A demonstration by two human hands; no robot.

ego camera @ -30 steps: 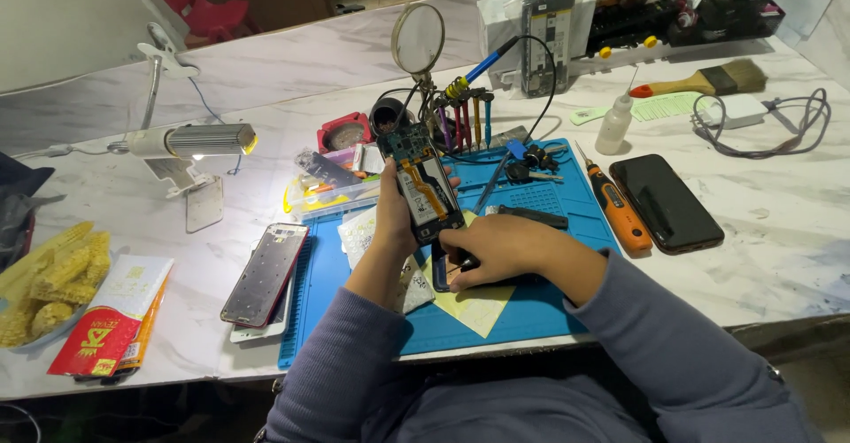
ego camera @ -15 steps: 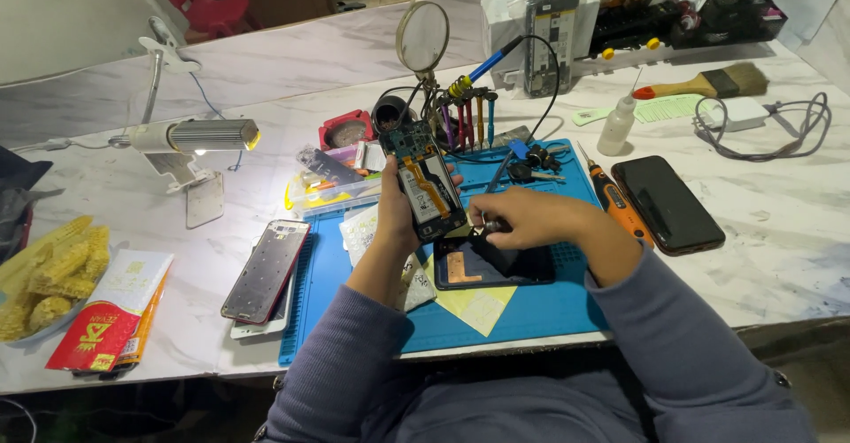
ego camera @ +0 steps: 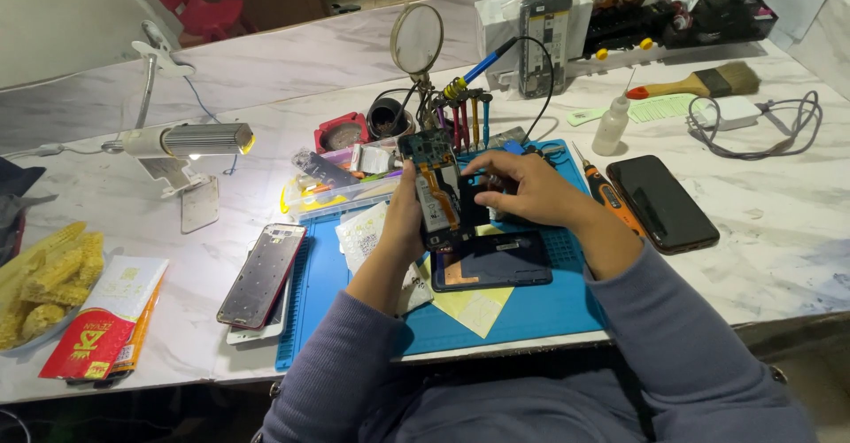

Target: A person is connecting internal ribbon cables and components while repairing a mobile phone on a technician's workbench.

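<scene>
1. Marble-patterned surface [ego camera: 779, 257] carries a blue work mat [ego camera: 531, 315] at its near edge, in front of the person.
2. On the mat's middle lies a dark phone back panel [ego camera: 491, 261], with a pale yellow paper [ego camera: 474, 308] just nearer.
3. Above it, the left hand [ego camera: 407, 217] is closed around an opened phone [ego camera: 438, 191], held upright with its orange ribbon cable showing.
4. Right hand [ego camera: 522, 186] curls at the phone's right side, fingertips pinched at its edge; what they pinch is too small to tell. A firm left grip and light fingertip pressure seem wise here.
5. Toward the right edge lie a black phone [ego camera: 664, 202] and an orange screwdriver [ego camera: 611, 197].
6. Farther back stands a magnifier [ego camera: 417, 39]; a lit lamp [ego camera: 186, 140] is left.
</scene>
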